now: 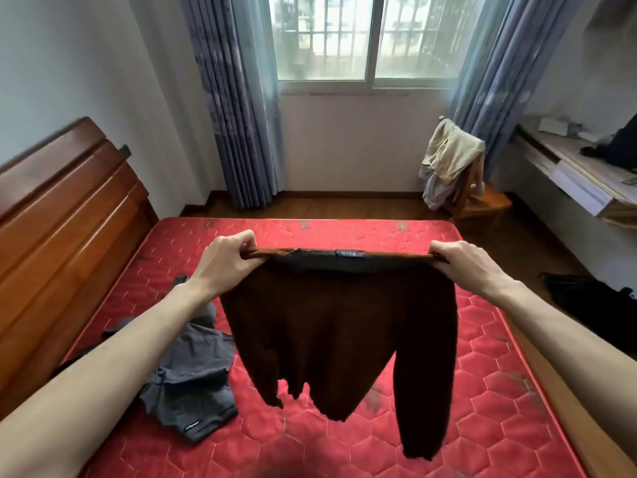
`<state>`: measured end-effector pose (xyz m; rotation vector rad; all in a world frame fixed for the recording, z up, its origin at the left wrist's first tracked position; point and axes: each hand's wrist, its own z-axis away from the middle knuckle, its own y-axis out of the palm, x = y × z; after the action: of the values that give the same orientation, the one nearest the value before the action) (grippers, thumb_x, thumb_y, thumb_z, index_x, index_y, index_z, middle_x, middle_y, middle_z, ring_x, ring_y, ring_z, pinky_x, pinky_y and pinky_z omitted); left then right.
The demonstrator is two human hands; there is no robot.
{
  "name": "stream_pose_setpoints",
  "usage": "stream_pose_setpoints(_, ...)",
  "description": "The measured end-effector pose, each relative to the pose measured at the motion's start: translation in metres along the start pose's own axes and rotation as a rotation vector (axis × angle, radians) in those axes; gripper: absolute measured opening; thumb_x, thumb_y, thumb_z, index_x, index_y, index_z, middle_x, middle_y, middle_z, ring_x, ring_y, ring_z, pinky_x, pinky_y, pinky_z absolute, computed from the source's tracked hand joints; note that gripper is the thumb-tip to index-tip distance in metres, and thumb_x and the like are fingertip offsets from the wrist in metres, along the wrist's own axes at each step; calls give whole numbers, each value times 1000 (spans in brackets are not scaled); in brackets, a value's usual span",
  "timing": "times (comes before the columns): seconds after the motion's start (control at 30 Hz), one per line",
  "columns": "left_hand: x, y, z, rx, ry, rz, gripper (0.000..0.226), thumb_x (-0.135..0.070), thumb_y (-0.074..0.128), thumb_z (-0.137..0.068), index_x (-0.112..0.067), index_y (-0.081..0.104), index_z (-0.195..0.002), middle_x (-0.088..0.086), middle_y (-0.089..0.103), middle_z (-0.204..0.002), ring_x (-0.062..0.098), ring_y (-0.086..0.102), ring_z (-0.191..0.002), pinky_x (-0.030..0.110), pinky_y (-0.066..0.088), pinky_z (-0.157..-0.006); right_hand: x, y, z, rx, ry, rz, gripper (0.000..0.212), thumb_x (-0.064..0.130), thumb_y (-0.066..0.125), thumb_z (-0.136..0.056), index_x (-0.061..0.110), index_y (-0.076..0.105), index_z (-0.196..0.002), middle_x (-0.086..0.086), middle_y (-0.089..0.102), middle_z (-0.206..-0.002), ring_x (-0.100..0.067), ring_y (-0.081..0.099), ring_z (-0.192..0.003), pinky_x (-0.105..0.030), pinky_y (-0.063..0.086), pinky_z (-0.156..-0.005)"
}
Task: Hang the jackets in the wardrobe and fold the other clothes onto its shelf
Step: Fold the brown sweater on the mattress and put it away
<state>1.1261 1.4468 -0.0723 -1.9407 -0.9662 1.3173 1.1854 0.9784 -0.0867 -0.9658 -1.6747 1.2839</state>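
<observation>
I hold a dark brown garment (341,332) stretched out in the air above the red mattress (482,357). My left hand (229,258) pinches its top edge at the left corner, and my right hand (462,262) pinches the top edge at the right corner. The garment hangs down, with one long part trailing lower on the right. A crumpled grey garment (193,377) lies on the mattress to the lower left, under my left forearm. The wardrobe is not in view.
A wooden headboard (62,243) runs along the left. Beyond the bed, a wooden chair (479,201) draped with beige clothes (448,157) stands by the window curtains. A desk (579,177) with dark items is on the right, and a black bag (593,301) sits on the floor.
</observation>
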Motion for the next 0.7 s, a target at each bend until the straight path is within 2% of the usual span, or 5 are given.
stream_pose_setpoints(0.13,-6,-17,-18,-49,128,-160,44,-46,84,-82,-24,46,-79,-10,52,-59,16,53,-53,34,40,-54,8,2,-20,-312,110,-176,3,13,57,-101,10,57,-100,-12,62,-98,-41,64,-90,-42,47,-68)
stream_pose_setpoints(0.33,1,-13,2,-40,324,-225,30,-18,71,-95,-16,45,-110,3,65,-73,35,69,-61,37,48,-56,37,6,-1,-532,266,-535,14,16,46,-109,14,49,-95,-11,60,-75,-28,59,-67,-45,42,-63)
stream_pose_setpoints(0.43,15,3,46,50,327,-148,17,-29,53,-101,-13,52,-108,4,69,-77,32,69,-64,37,51,-57,40,13,32,-437,220,-675,16,11,53,-106,12,57,-90,-6,62,-76,-13,57,-68,-33,44,-65)
stream_pose_setpoints(0.53,26,17,87,79,158,-35,35,-49,41,-98,-25,66,-94,-14,60,-59,21,65,-57,31,43,-53,29,18,66,-200,199,-773,15,11,66,-100,18,71,-88,2,71,-78,-9,63,-72,-25,48,-66)
stream_pose_setpoints(0.7,30,18,99,289,-163,87,57,-73,49,-85,-23,49,-58,-13,40,-46,6,35,-44,31,27,-48,21,7,97,328,247,-902,26,32,67,-97,10,75,-85,-12,67,-77,-19,60,-70,-34,44,-64)
